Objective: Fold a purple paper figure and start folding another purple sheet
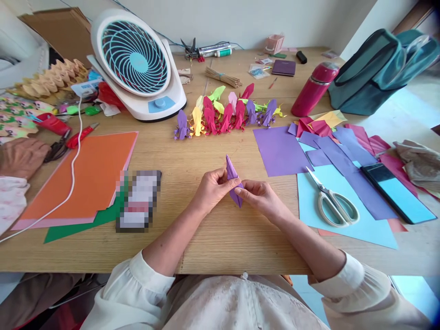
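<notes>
A narrow, pointed piece of folded purple paper is held above the middle of the table, tip pointing away from me. My left hand pinches its left side, thumb across the front. On the right, my right hand grips the lower part between thumb and fingers. Beyond my hands stands a row of folded paper figures in purple, yellow, red, pink and green. A flat purple sheet lies to the right, and scissors rest on a light blue sheet.
A white fan stands at the back left. Orange paper, a blurred phone-like object and a white cable lie left. Another person's hand is at the left edge. A red bottle, teal bag and phone are right.
</notes>
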Action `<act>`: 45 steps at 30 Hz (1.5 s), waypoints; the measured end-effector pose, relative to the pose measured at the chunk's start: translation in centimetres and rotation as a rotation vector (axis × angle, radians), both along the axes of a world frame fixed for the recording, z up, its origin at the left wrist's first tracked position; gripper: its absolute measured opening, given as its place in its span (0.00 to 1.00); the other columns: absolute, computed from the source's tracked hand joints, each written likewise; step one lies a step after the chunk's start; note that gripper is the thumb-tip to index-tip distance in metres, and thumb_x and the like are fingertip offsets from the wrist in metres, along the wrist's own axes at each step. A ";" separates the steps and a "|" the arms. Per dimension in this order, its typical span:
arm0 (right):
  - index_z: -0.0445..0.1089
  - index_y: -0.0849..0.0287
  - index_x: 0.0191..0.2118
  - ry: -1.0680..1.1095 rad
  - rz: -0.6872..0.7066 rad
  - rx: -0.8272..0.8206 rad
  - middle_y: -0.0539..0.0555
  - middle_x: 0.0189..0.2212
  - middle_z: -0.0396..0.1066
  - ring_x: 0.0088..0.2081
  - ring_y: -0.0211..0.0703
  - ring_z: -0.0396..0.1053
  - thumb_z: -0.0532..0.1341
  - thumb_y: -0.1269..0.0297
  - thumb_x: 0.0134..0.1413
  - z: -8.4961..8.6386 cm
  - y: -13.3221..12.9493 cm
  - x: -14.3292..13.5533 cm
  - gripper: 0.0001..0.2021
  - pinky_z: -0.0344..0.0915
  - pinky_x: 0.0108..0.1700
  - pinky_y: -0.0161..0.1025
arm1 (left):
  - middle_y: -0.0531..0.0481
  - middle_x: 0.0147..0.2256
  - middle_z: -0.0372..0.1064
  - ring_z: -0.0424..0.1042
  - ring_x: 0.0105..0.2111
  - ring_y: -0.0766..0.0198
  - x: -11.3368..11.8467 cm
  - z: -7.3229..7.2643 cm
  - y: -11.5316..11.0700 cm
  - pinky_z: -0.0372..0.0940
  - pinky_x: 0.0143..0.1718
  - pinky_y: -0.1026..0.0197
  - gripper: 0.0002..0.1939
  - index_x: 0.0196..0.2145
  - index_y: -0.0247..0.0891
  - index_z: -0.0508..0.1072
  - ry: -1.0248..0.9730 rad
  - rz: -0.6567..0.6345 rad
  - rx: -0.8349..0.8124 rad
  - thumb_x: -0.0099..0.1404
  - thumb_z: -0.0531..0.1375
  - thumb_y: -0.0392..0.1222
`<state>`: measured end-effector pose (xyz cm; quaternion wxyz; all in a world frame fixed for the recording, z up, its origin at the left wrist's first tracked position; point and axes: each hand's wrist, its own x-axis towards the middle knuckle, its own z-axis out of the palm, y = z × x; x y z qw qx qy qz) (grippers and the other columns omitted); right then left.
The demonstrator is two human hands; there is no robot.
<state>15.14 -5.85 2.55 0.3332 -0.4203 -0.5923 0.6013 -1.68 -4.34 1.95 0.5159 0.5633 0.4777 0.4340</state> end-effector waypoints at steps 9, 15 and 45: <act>0.58 0.58 0.20 0.038 -0.001 -0.061 0.44 0.18 0.52 0.22 0.31 0.48 0.67 0.45 0.47 -1.2 -0.3 -0.4 0.24 0.46 0.24 0.34 | 0.57 0.20 0.56 0.59 0.25 0.68 1.2 0.8 -1.1 0.54 0.27 0.65 0.16 0.22 0.37 0.66 0.036 0.060 0.024 0.57 0.66 0.48; 0.67 0.60 0.23 -0.002 0.042 -0.007 0.46 0.19 0.58 0.23 0.33 0.53 0.65 0.46 0.51 -1.0 -0.2 0.1 0.21 0.49 0.27 0.34 | 0.57 0.21 0.59 0.58 0.23 0.70 0.6 1.1 -0.8 0.55 0.25 0.65 0.16 0.24 0.36 0.68 -0.013 0.105 -0.003 0.57 0.67 0.49; 0.67 0.56 0.33 0.255 -0.113 -0.012 0.50 0.30 0.71 0.33 0.40 0.70 0.72 0.52 0.46 -1.1 0.8 0.7 0.17 0.68 0.37 0.39 | 0.57 0.22 0.53 0.54 0.24 0.70 0.3 0.6 -0.9 0.50 0.24 0.66 0.20 0.20 0.37 0.61 0.235 -0.197 0.024 0.59 0.65 0.47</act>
